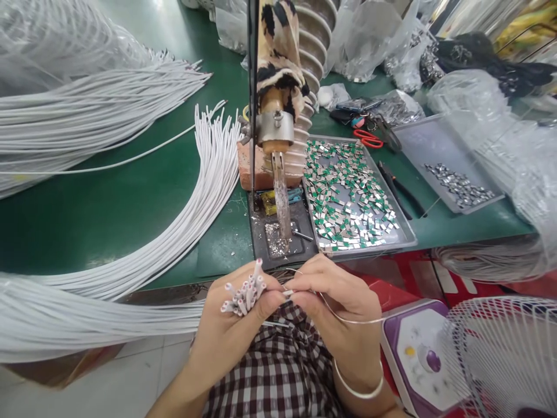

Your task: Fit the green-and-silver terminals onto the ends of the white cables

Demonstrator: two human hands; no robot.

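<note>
My left hand [243, 313] is closed around a bundle of white cables [244, 296], their cut ends with reddish cores pointing up. Its thumb and forefinger pinch close to my right fingertips. There a small pale piece [287, 293] shows between the two hands, too covered to make out fully. My right hand [337, 302] is closed in a pinch, with thin silvery solder wire [357, 321] running through its fingers and off to the right. Just beyond both hands, a soldering iron [282, 203] clamped upright points its tip down at a dark, solder-flecked tray [296, 255].
A tray [411, 239] of small green-and-metal connector boards stands right of the iron. Beyond are pliers [402, 191], red-handled scissors [369, 138] and a tray of metal shells [500, 196]. White cable bundles [174, 238] cover the left side. A fan [509, 354] stands at lower right.
</note>
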